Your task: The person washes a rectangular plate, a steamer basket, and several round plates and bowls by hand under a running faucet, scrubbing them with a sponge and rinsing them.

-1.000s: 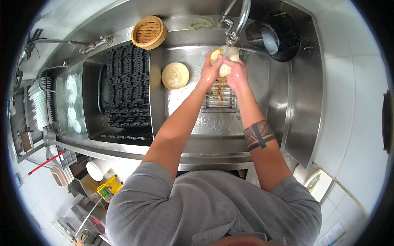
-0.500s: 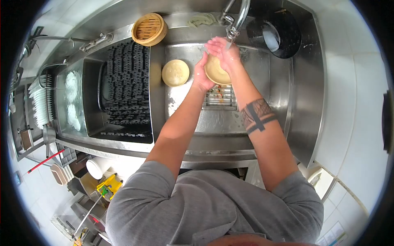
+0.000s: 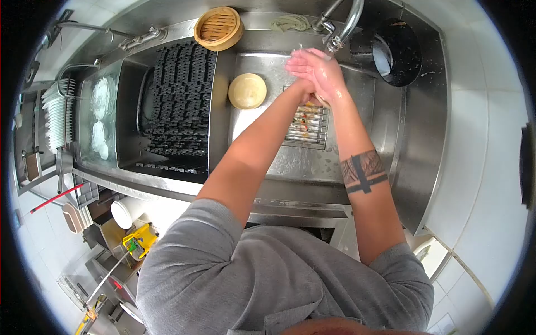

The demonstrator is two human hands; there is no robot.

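My right hand (image 3: 316,70) lies flat under the spout of the faucet (image 3: 347,27), fingers stretched out to the left and wet. My left hand (image 3: 302,91) is tucked beneath it and mostly covered, so I cannot see what it holds. The small tan bowl from a moment ago is not clearly visible between them. Both hands are above the drain grate (image 3: 307,127) of the right steel sink (image 3: 290,162). A second tan bowl (image 3: 247,91) lies on the sink floor, just left of my hands.
A bamboo steamer (image 3: 218,28) sits on the ledge behind the sinks, a green cloth (image 3: 290,22) beside the faucet. Black slotted mats (image 3: 178,100) fill the left sink. A black pot (image 3: 399,53) stands at the right. White plates (image 3: 56,114) stand racked far left.
The tan bowl held and rubbed under the water has dropped out of sight. My right hand now lies flat over my left, slightly higher and further right in view.
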